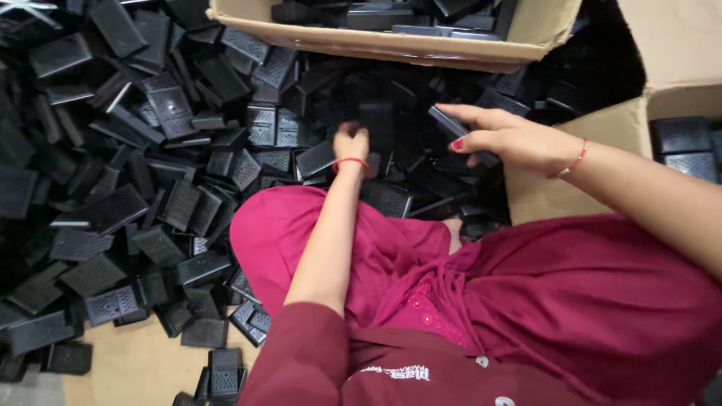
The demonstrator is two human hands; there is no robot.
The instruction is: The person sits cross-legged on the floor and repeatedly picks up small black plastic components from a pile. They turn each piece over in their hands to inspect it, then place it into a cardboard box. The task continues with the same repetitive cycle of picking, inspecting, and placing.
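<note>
1. Down on the floor, a person in a magenta garment sits amid a wide heap of black plastic parts, flat rectangular pieces with ribbed or gridded faces
2. Left hand reaches forward into the dark middle of the heap, with a red thread at its wrist; its fingers curl down and appear closed around a dark upright piece, though the blur there leaves the grip hard to make out
3. Right hand is raised just right of the left, with a red thread bracelet on the wrist and red polish on the thumbnail
4. Right fingers are pinched on a black rectangular part, thumb beneath and index finger stretched along its top, the piece tilted above the pile
5. Beyond both hands lies a cardboard box with more black parts inside it
6. At the right stands a second cardboard box, its flap beside the right forearm, with a few black pieces showing behind it
7. Loose parts spread well out to the left, some lying against the person's knee
</note>
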